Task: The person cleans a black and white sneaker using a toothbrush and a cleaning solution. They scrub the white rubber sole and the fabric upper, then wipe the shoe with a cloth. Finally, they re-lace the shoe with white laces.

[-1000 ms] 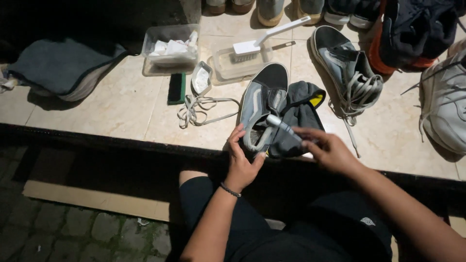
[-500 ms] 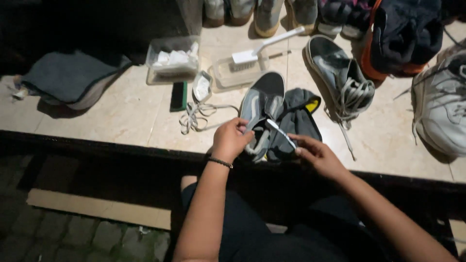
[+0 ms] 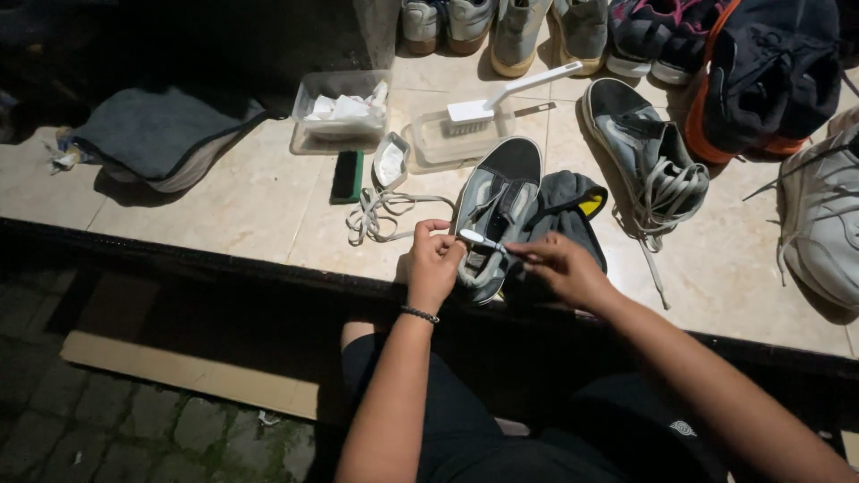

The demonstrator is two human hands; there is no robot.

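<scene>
On the left of the counter (image 3: 224, 206) lie a grey cloth (image 3: 152, 134), a clear tub (image 3: 344, 112) and loose laces (image 3: 380, 210), well clear of the work. The left hand (image 3: 434, 264) is closed around the heel end of the grey shoe (image 3: 497, 210), thumb and fingers pinching one end of a lace tip (image 3: 479, 239). The right hand (image 3: 559, 268) pinches the other end, fingers curled.

The shoe lies at the counter's near edge, beside a dark insole (image 3: 564, 215). Its long axis runs near to far, leaning slightly right, toe pointing away from the person.

Likely risks: the heel sits at the counter's edge, so a hard tug could drag the shoe off; the thin lace tip could slip from either pinch.
</scene>
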